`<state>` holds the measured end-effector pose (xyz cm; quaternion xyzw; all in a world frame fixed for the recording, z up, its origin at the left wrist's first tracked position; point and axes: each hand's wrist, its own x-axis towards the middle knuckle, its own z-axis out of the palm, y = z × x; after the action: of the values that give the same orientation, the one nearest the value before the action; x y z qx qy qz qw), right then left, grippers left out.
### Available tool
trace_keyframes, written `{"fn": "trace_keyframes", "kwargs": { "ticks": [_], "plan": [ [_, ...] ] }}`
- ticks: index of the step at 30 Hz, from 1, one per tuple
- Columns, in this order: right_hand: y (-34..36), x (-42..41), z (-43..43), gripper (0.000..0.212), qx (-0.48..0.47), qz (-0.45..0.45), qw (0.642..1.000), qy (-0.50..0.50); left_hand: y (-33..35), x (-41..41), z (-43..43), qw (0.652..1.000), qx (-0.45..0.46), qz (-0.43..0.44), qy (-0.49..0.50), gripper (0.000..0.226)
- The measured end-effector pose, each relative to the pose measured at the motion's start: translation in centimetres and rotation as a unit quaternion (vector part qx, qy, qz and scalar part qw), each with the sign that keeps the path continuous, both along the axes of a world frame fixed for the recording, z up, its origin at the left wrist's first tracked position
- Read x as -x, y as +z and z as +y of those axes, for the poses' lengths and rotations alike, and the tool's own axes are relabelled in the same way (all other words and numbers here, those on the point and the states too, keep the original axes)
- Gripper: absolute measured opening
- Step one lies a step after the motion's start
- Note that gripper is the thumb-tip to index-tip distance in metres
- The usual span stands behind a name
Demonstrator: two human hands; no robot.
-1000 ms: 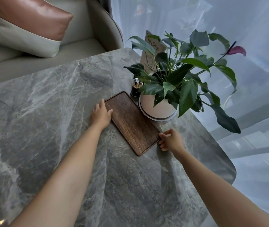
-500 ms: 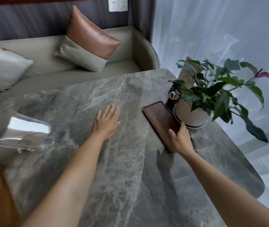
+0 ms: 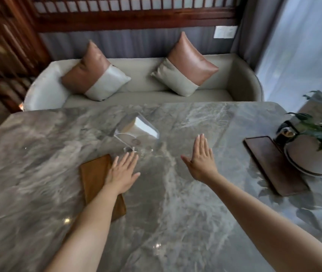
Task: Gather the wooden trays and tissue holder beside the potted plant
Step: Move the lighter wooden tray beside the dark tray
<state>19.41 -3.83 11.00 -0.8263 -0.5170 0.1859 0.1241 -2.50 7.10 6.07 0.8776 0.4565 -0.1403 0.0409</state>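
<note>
A dark wooden tray [image 3: 274,165] lies flat at the right, touching the white pot of the potted plant [image 3: 313,154]. A lighter, orange-brown wooden tray [image 3: 95,179] lies at centre left on the marble table [image 3: 38,173]. My left hand [image 3: 122,171] hovers open over its right edge, fingers spread. Just beyond it stands a clear acrylic tissue holder [image 3: 138,130] with white tissue inside. My right hand [image 3: 201,160] is open and flat, to the right of the holder, holding nothing.
A small dark toothpick jar [image 3: 285,133] stands behind the dark tray, next to the pot. A beige sofa [image 3: 142,95] with two brown-and-cream cushions runs along the table's far edge. Sheer curtains hang at the right.
The view has swung left, off the plant. Both hands have left the dark tray and moved left; my left hand now hovers at the lighter tray, my right near the tissue holder.
</note>
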Motion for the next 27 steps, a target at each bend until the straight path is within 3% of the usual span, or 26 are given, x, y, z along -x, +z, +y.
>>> {"fn": "trace_keyframes", "kwargs": {
  "ticks": [7,14,19,27],
  "plan": [
    [-1.0,10.2,3.0,0.078,0.04,-0.021,0.993,0.112,0.0,10.1,1.1,0.995,-0.008,-0.011,0.098,0.065],
    [-3.3,18.1,3.6,0.076,0.1,0.013,0.981,0.165,-1.7,14.9,3.1,0.988,0.008,-0.007,0.156,0.064],
    [-5.1,21.0,3.5,0.073,0.134,0.07,0.979,0.139,-3.3,16.2,4.9,0.983,0.023,-0.004,0.183,0.064],
    [-7.6,21.1,3.4,0.051,0.211,0.173,0.962,-0.008,-4.3,16.4,7.9,0.975,0.044,0.003,0.217,0.061]
  ]
}}
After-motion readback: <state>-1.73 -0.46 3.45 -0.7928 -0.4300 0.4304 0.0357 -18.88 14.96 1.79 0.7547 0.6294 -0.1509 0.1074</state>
